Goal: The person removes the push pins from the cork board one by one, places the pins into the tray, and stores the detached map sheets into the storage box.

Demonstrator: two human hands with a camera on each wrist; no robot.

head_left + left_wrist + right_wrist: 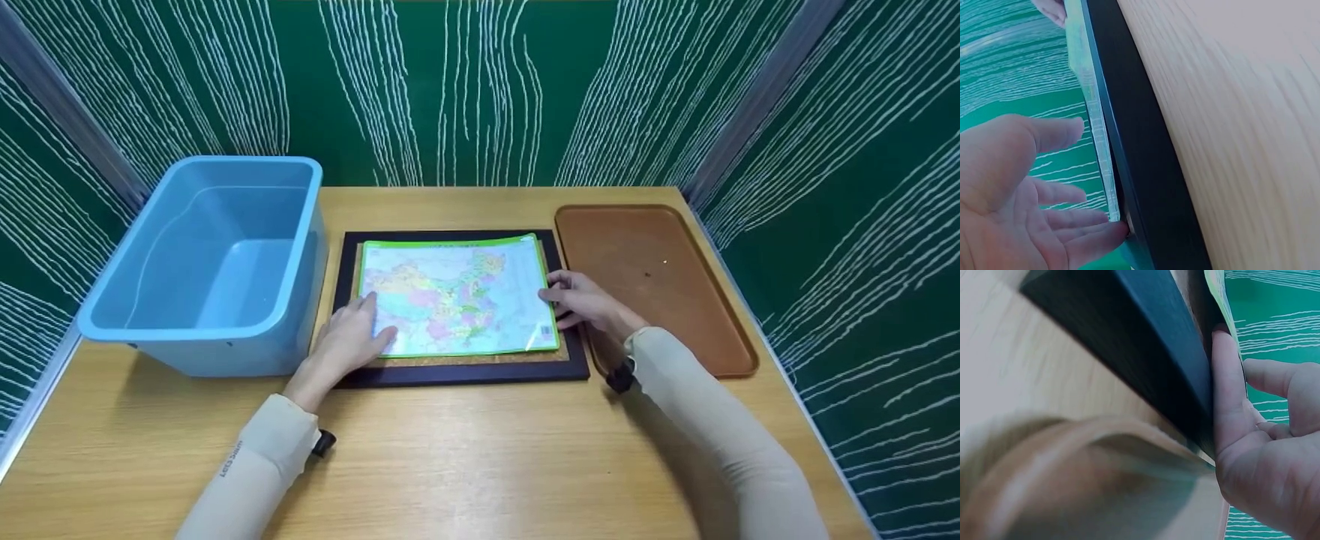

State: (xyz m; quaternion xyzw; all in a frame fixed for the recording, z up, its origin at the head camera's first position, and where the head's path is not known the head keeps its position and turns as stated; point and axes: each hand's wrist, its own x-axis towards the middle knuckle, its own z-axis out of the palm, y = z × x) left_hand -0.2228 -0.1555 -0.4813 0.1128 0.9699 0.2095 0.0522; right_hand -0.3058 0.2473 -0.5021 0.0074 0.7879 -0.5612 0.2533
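Observation:
A map (457, 300) with a glossy surface and a green border lies over a dark-framed cork board (465, 375). At its right edge my right hand (581, 300) pinches it, thumb above and fingers underneath. The right wrist view shows that hand (1275, 433) with fingers between the map's edge (1220, 295) and the dark frame (1157, 343). My left hand (349, 334) is at the map's lower left, its fingers touching the edge. In the left wrist view that hand (1022, 197) has its fingers extended and the thumb apart from the map's edge (1098, 124).
A blue plastic tub (202, 337) stands on the left of the wooden table (465, 465). To the right lies a brown tray (652, 292), close beside the frame and under the right forearm. Green walls with white lines (487, 90) enclose the table's back and sides.

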